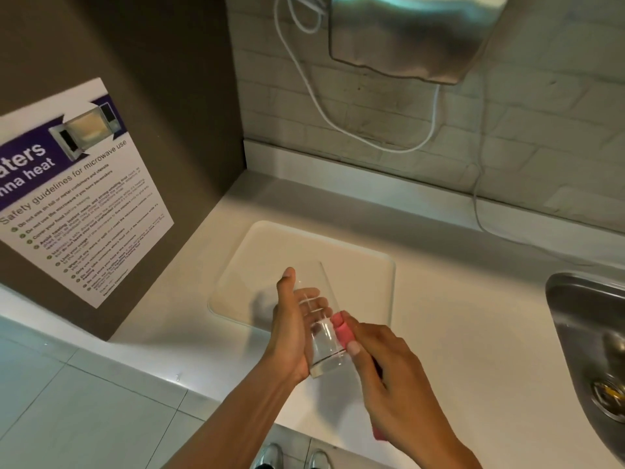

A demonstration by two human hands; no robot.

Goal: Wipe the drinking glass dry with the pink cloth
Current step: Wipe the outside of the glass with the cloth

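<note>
so we have the glass [321, 319] up off the counter [456, 316], tilted, its base toward us and its mouth pointing away over the tray [358, 265]. our left hand [291, 333] is wrapped round it from the left, thumb stretched up along the wall and fingers showing through the clear side. our right hand [382, 367] is closed on the cloth [341, 330], pressing a pink fold against the right side of the glass near the base; another bit of pink pokes out under the wrist, lower down. the two hands sit close, with the glass between them.

under the glass the pale tray lies flat on the white counter, nothing on it that we can see. to the right, well apart, is the steel sink [588, 333] with its drain in view. to the left a brown panel carries a poster [77, 204] on microwave safety. behind, on the tiled wall [507, 147], hangs a metal box [416, 35] with a white cord [338, 120] looping down and trailing along the back of the counter. nothing stands between us and the glass. at the bottom edge we see our shoes [294, 456] on the floor tiles.
</note>
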